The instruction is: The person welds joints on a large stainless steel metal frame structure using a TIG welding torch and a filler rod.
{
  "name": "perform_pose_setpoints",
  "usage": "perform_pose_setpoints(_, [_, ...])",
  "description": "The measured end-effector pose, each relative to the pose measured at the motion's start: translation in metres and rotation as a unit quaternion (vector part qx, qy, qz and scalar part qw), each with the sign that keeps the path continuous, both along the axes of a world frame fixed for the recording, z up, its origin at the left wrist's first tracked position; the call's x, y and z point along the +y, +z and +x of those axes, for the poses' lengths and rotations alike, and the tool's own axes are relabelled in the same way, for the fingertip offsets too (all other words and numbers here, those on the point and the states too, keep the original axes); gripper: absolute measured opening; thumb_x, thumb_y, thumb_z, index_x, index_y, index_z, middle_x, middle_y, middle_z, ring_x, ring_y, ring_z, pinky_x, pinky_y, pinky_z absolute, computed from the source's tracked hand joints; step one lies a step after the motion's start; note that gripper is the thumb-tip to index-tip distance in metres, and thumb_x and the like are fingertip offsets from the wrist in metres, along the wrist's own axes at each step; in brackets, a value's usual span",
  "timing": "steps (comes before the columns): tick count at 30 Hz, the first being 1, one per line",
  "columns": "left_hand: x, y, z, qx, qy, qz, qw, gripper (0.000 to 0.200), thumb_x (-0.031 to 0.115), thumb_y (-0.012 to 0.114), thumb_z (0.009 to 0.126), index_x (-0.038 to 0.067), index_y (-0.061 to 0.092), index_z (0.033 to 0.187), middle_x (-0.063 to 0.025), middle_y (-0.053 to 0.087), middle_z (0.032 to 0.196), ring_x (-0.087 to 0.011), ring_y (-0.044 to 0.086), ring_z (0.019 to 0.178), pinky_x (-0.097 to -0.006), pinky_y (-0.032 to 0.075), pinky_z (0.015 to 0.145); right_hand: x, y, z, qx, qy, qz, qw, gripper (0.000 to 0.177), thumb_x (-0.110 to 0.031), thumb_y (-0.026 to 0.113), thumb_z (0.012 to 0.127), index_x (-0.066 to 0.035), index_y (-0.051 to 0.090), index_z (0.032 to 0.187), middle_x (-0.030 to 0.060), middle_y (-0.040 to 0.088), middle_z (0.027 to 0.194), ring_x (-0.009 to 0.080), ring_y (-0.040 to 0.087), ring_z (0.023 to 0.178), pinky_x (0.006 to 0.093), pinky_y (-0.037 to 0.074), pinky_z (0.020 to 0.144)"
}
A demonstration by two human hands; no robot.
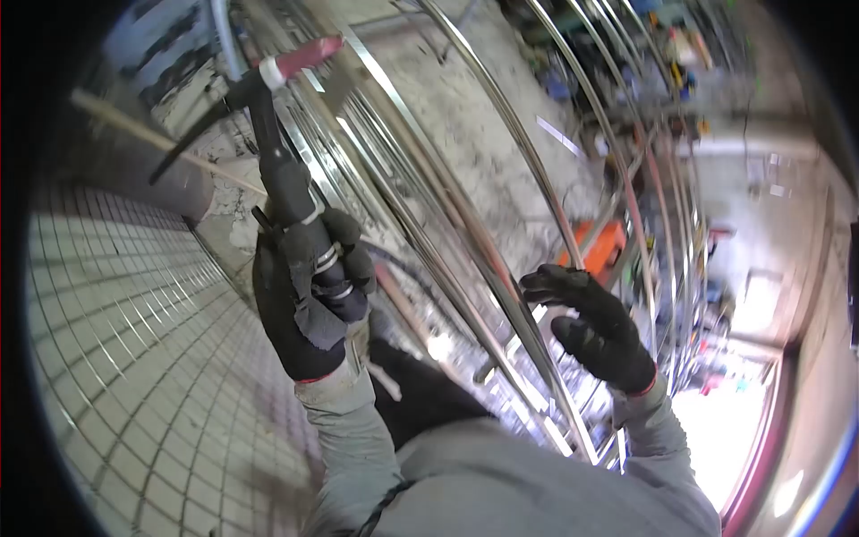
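Observation:
A black TIG welding torch [279, 174] with a white ring and a pinkish-red nozzle is held in my left hand [313, 291], which wears a black and grey glove. The nozzle points up and to the right, over several shiny metal tubes [429, 237]. My right hand [595, 327], in a black glove with a red cuff edge, has its fingers apart and holds nothing. It is just right of a long metal tube [514, 304]; whether a fingertip touches it is unclear.
Wire mesh [161, 358] fills the left side. A dark cylinder [134, 170] is at the upper left. Past my right hand lies an orange object [601, 251] among more curved metal tubes. A bright opening [729, 438] is at the lower right.

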State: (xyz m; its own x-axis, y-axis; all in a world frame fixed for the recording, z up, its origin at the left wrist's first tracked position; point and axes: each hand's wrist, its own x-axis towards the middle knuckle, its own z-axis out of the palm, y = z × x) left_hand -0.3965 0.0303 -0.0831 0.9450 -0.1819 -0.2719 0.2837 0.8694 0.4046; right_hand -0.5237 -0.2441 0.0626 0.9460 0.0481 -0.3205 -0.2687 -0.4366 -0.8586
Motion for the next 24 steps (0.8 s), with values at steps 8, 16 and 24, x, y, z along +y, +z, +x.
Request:
perform_pose_setpoints(8, [-0.081, 0.12, -0.028, -0.013, -0.257, 0.091, 0.962, 0.041, 0.035, 0.045, 0.112, -0.001, 0.062, 0.124, -0.012, 0.069, 0.096, -0.0155, 0.063, 0.066, -0.0283, 0.052, 0.057, -0.077, 0.009, -0.188, 0.073, -0.313, -0.183, 0.929, 0.035, -0.017, 0.063, 0.108, -0.002, 0.063, 0.14, 0.0062, 0.073, 0.121, 0.0126, 0.065, 0.107, 0.0306, 0.053, 0.095])
perform_pose_setpoints(16, [-0.117, 0.125, -0.046, -0.257, -0.267, 0.456, 0.809, 0.042, 0.036, 0.054, 0.109, -0.004, 0.068, 0.109, -0.0085, 0.067, 0.081, -0.0136, 0.059, 0.062, -0.027, 0.048, 0.056, -0.073, -0.029, -0.392, 0.044, -0.524, -0.302, 0.795, 0.028, -0.021, 0.062, 0.107, -0.003, 0.068, 0.128, 0.0057, 0.071, 0.098, 0.0122, 0.061, 0.083, 0.031, 0.053, 0.079])
perform_pose_setpoints(24, [-0.129, 0.115, -0.041, -0.285, -0.276, 0.49, 0.776, 0.036, 0.03, 0.061, 0.104, -0.001, 0.061, 0.121, -0.0141, 0.075, 0.098, -0.0164, 0.068, 0.069, -0.0287, 0.054, 0.056, -0.027, -0.073, -0.408, 0.032, -0.656, -0.335, 0.676, 0.026, -0.025, 0.069, 0.103, -0.004, 0.074, 0.118, 0.0061, 0.074, 0.09, 0.0135, 0.066, 0.078, 0.0314, 0.054, 0.074])
